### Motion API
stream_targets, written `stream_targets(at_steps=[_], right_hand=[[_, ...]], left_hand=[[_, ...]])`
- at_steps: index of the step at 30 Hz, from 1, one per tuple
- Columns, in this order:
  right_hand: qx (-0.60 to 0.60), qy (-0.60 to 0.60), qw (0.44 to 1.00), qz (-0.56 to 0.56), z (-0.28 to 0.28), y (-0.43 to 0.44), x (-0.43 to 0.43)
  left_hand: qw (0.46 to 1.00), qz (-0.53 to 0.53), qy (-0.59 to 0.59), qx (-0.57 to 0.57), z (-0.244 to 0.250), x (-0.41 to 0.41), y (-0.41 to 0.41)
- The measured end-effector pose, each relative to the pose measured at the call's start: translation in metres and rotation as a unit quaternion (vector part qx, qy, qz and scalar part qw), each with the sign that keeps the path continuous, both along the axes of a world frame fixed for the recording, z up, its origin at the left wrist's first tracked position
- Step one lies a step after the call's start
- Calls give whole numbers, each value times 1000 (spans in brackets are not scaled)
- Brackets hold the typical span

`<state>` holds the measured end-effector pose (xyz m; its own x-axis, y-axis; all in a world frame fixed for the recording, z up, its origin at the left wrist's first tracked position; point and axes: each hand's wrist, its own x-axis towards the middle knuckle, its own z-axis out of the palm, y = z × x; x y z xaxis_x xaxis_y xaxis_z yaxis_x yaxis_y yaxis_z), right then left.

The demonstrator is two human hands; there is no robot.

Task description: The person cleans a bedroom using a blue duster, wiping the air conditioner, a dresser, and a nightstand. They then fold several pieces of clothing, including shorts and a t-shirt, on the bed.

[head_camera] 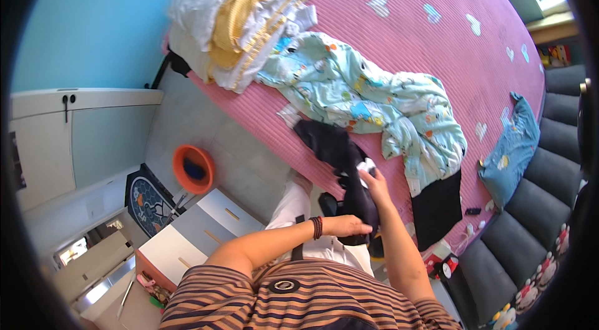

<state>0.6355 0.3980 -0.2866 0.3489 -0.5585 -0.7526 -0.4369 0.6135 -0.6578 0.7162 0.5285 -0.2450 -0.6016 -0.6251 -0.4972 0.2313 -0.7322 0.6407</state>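
Before my body hangs a black garment (330,147) with white patches, partly over the edge of the bed and blurred in places. My right hand (376,187) grips its side next to a white patch. Lower down, my left hand (346,226), with a dark beaded bracelet (317,228) at the wrist, holds the garment near its bottom end. Just beyond lies a crumpled mint-green printed cloth (360,91) on the pink quilted bedcover (412,44). A flat black cloth (437,210) sits to the right, partly under the mint-green cloth.
White and yellow bedding (252,16) is heaped at the bed's far left. A blue pillow (510,156) leans by the grey padded headboard (538,185). On the floor at left stand an orange bucket (210,173) with something dark inside and a drawer cabinet (201,231).
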Motion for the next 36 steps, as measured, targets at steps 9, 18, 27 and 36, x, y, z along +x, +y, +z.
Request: stream_targets(at_steps=[9,18,27,36], right_hand=[[-241,-45,930,274,138,51,-46],[-144,-242,943,-175,162,2,-124],[-157,-278,948,0,213,-47,-110],[-260,-294,918,-54,282,-49,-69]], left_hand=[[819,340,430,169,45,47,-89],[949,229,188,107,142,-4,-100],[899,300,316,-42,176,29,-105],[929,314,175,-85,217,63,-115]])
